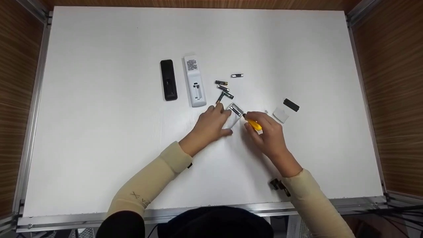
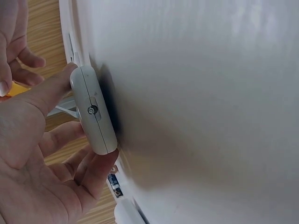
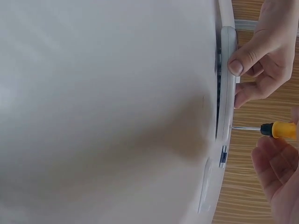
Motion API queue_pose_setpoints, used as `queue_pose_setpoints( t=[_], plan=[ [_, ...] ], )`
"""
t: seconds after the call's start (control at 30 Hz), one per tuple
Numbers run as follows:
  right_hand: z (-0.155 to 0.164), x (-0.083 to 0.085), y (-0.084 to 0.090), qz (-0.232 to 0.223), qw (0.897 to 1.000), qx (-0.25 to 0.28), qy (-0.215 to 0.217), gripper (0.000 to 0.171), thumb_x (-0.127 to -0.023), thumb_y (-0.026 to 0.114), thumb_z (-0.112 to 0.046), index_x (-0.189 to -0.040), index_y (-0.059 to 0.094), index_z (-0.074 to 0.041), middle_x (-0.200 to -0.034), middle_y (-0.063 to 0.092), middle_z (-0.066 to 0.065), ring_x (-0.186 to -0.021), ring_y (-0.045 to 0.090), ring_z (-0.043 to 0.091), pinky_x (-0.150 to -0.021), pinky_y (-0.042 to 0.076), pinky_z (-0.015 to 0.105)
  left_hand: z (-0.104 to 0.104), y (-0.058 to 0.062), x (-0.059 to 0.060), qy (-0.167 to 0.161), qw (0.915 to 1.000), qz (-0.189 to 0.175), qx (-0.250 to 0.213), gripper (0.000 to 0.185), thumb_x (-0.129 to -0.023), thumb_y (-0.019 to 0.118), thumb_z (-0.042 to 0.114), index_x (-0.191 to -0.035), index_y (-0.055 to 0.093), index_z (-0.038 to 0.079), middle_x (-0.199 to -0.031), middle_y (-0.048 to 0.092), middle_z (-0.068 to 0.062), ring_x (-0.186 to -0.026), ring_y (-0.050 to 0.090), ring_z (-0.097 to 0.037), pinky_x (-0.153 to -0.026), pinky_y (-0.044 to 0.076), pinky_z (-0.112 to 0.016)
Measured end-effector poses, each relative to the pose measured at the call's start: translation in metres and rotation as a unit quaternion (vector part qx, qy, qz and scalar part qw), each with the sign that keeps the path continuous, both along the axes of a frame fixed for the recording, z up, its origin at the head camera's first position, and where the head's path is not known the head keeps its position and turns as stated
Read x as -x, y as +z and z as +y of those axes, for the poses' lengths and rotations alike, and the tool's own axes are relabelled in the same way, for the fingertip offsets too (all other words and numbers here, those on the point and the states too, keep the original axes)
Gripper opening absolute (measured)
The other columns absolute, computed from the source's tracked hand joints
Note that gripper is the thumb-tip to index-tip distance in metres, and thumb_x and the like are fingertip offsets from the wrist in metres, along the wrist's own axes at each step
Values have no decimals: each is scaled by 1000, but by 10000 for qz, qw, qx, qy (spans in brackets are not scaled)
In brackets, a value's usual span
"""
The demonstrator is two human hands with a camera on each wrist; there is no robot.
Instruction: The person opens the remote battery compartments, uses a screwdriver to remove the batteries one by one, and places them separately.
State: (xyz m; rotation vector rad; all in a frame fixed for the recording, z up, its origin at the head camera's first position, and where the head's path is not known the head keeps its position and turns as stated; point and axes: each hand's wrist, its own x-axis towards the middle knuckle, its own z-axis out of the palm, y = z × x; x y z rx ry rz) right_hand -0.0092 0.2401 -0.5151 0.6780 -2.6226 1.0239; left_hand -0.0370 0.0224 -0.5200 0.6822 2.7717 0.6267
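Observation:
My left hand (image 1: 213, 124) grips a small white remote control (image 1: 234, 121) by its sides, thumb on one edge and fingers on the other. Its battery compartment faces up without a cover, and a battery (image 1: 235, 110) lies inside. The left wrist view shows the end face of the remote (image 2: 93, 112) between thumb and fingers. My right hand (image 1: 269, 134) holds a yellow-handled screwdriver (image 1: 254, 124). Seen from the right wrist, the metal shaft of the screwdriver (image 3: 281, 130) points at the remote (image 3: 226, 84), its tip at the compartment end; exact contact cannot be made out.
Beyond the left hand lie several loose batteries (image 1: 223, 88). A black remote (image 1: 167, 74) and a larger white remote (image 1: 194, 74) with a bare battery compartment lie to the left. At right are a black cover (image 1: 291, 104) and a white cover (image 1: 280, 115).

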Motion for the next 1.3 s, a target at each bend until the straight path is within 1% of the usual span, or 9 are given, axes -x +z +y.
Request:
queue_pose_setpoints(
  t=[0.5, 0.67, 0.77, 0.83, 0.93, 1.03, 1.1, 1.2, 1.3],
  plan=[
    [-3, 4, 3, -121, 9998, 56, 141, 20, -91, 70, -13, -110, 68, -8, -109, 73, 2, -98, 69, 14, -90, 55, 34, 0, 0, -1, 86, 10000, 20, 1, 56, -81, 80, 41, -123, 62, 9, -113, 56, -12, -95, 57, -30, -71, 55, -44],
    [-4, 16, 6, -156, 9995, 198, 166, 19, -91, 71, -15, -108, 69, -8, -105, 74, 3, -92, 69, 16, -85, 55, 34, -1, 0, -1, 101, 9999, -14, -12, 56, -81, 80, 41, -123, 61, 10, -113, 56, -12, -95, 56, -29, -70, 54, -43],
    [-6, 39, 14, -334, 9976, 576, 203, 18, -93, 70, -18, -107, 69, -7, -104, 74, 3, -86, 68, 16, -78, 55, 28, -1, 0, -2, 146, 9999, -19, -27, 56, -80, 80, 41, -122, 62, 9, -112, 56, -11, -94, 56, -28, -69, 54, -43],
    [-8, 63, 19, -551, 9948, 845, 137, 20, -94, 69, -20, -109, 68, -6, -105, 74, 4, -85, 67, 16, -75, 55, 25, -1, 0, -2, 170, 9999, -12, -23, 57, -80, 81, 41, -123, 62, 9, -112, 56, -12, -94, 57, -28, -69, 54, -43],
    [-9, 105, 22, -1074, 9887, 1011, -267, 23, -96, 68, -22, -114, 68, -7, -112, 73, 3, -91, 67, 14, -77, 55, 21, 2, 0, -4, 160, 9999, -32, 37, 59, -81, 81, 42, -127, 62, 9, -114, 57, -13, -95, 57, -28, -69, 55, -43],
    [-8, 143, 23, -1602, 9808, 764, -806, 27, -97, 65, -22, -121, 67, -11, -121, 70, 0, -104, 65, 11, -86, 55, 22, 7, -1, -6, 82, 9999, -96, 60, 61, -82, 80, 42, -129, 61, 9, -117, 57, -13, -97, 58, -28, -70, 56, -41],
    [-6, 163, 22, -1874, 9752, 524, -1054, 29, -98, 64, -19, -126, 65, -12, -126, 68, 0, -111, 62, 11, -93, 53, 23, 10, -1, -6, 45, 9999, -137, 50, 62, -82, 80, 43, -130, 61, 9, -118, 57, -13, -98, 58, -28, -70, 56, -41],
    [-6, 184, 22, -2134, 9701, 235, -1133, 31, -98, 62, -14, -129, 64, -13, -133, 64, 0, -118, 59, 13, -99, 49, 24, 13, -2, -7, 51, 9999, -146, 58, 62, -82, 80, 43, -131, 61, 10, -117, 57, -11, -98, 57, -27, -69, 55, -40],
    [-8, 197, 22, -2342, 9669, -111, -1002, 32, -99, 60, -11, -131, 63, -14, -138, 61, -1, -125, 56, 13, -104, 45, 24, 15, -2, -8, 78, 9999, -116, 73, 62, -81, 80, 44, -129, 62, 10, -116, 57, -11, -96, 57, -26, -68, 55, -40]
  ],
)
